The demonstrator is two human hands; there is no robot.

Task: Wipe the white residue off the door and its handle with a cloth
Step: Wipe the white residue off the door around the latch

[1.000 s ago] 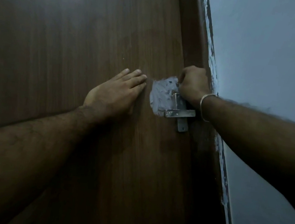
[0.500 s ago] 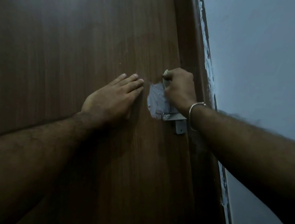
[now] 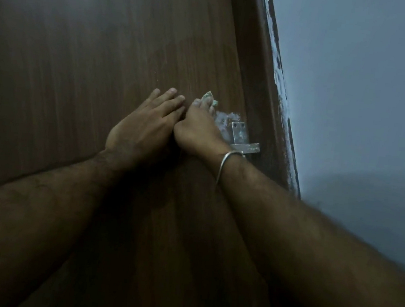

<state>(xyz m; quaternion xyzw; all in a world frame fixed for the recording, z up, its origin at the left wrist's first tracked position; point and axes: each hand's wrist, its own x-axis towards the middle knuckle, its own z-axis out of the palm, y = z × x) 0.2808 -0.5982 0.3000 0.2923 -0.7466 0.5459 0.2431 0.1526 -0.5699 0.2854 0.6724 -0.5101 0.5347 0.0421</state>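
Since half a second ago the right hand (image 3: pixel 199 130) has slid leftward across the door (image 3: pixel 105 66), off the handle (image 3: pixel 242 139) and up against the left hand (image 3: pixel 143 131), so that the two now touch side by side; much of the white residue (image 3: pixel 223 119) that showed to the left of the metal plate earlier is now covered by the hand or gone, and only a pale smear remains just above and left of the handle; the right fingers (image 3: pixel 197 103) are curled down over the cloth (image 3: pixel 209 97), pressing it to the wood (only a small greenish corner of it peeks out beyond the fingertips); a metal bangle (image 3: pixel 228 161) circles the right wrist; the left hand lies flat on the door, fingers straight and close together, holding nothing; the handle's plate and its crossbar are exposed to the right of the right hand, with white flecks on them; white streaks also run along the door frame (image 3: pixel 277 86) beside the grey-blue wall (image 3: pixel 354 95).
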